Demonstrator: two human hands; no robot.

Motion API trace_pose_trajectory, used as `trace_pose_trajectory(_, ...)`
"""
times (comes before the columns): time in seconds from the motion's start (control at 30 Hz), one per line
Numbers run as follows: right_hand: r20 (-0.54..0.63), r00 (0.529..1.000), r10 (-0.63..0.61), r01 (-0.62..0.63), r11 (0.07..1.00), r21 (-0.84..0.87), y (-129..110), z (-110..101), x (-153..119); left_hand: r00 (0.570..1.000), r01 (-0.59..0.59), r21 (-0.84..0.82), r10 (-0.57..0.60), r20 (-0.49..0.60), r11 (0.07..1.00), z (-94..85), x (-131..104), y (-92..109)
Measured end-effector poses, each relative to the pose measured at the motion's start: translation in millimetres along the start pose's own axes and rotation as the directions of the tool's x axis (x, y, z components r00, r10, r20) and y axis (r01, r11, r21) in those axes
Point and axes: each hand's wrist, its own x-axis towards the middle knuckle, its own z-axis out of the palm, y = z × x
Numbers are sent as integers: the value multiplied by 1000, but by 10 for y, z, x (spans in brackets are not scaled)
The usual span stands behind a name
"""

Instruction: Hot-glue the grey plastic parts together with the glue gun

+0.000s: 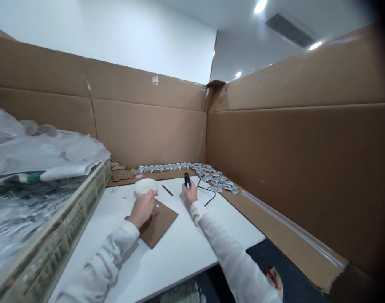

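My left hand [143, 208] is over the brown board [159, 225], beside the near right edge of a round white bowl [145, 184]. Its thumb and fingers are pinched together; what they hold, if anything, is too small to make out. A tiny white piece shows just below the fingertips. My right hand [190, 194] is wrapped round a black handheld tool [187, 180], which points away from me above the white table [180, 235]. Between the hands and farther back lies a thin dark stick [167, 190].
Several small silvery packets [219, 181] lie in a row and a pile along the back and right. A black cord [208, 190] curls right of my right hand. At left stands a crate [85, 202] with plastic bags [53, 147]. Cardboard walls [148, 122] enclose the table.
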Motion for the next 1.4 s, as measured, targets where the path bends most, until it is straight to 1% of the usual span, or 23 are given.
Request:
trace_pose_trajectory(0.03, 50, 998, -36, 39, 997, -62, -36, 25, -54, 1000, 0, -18, -1, -10, 1000, 26, 10, -40)
trace_pose_trajectory(0.1, 171, 981, -91, 121, 977, -174, -100, 59, -154, 998, 2, 12, -1, -65, 1000, 68, 33, -131)
trace_pose_trajectory(0.17, 313, 942, -122, 206, 946, -251, -149, 75, -227, 993, 22, 67, -14, -119, 997, 93, 54, -232)
trace_pose_trajectory(0.2, 375, 919, -124, 241, 928, -285, -167, 76, -250, 992, 39, 87, -28, -126, 995, 100, 61, -281)
trace_pose_trajectory(0.27, 468, 877, -113, 298, 890, -344, -192, 67, -275, 993, 62, 119, -49, -108, 991, 113, 66, -359)
trace_pose_trajectory(0.3, 498, 861, -103, 320, 871, -372, -200, 58, -279, 995, 54, 145, -42, -88, 988, 119, 63, -383)
trace_pose_trajectory(0.37, 531, 844, -78, 348, 833, -430, -212, 37, -276, 999, -11, 218, 19, -33, 976, 135, 46, -397)
trace_pose_trajectory(0.43, 532, 846, -45, 353, 795, -494, -219, 17, -270, 993, -120, 305, 116, 31, 945, 152, 19, -375)
trace_pose_trajectory(0.5, 511, 860, -13, 343, 755, -558, -220, 0, -264, 975, -220, 378, 194, 106, 899, 164, -8, -341)
trace_pose_trajectory(0.6, 459, 888, 10, 319, 705, -633, -212, -14, -254, 955, -292, 416, 236, 182, 861, 173, -25, -325)
trace_pose_trajectory(0.67, 423, 906, 16, 300, 682, -667, -203, -15, -243, 954, -287, 387, 224, 202, 876, 175, -14, -347)
trace_pose_trajectory(0.8, 353, 935, 42, 242, 651, -720, -186, -10, -214, 964, -216, 273, 161, 210, 938, 177, 31, -408)
trace_pose_trajectory(0.9, 310, 948, 69, 195, 641, -742, -182, -11, -199, 965, -193, 223, 143, 221, 956, 173, 53, -419)
trace_pose_trajectory(1.03, 280, 957, 78, 166, 644, -747, -179, -9, -197, 964, -181, 238, 124, 236, 954, 166, 52, -409)
trace_pose_trajectory(1.17, 260, 964, 61, 158, 658, -736, -159, 5, -202, 961, -205, 242, 147, 236, 948, 163, 56, -407)
trace_pose_trajectory(1.33, 235, 971, 49, 140, 681, -719, -136, 19, -204, 967, -150, 249, 90, 237, 957, 166, 95, -415)
trace_pose_trajectory(1.4, 229, 972, 46, 135, 688, -713, -135, 20, -205, 967, -155, 253, 95, 235, 955, 171, 102, -421)
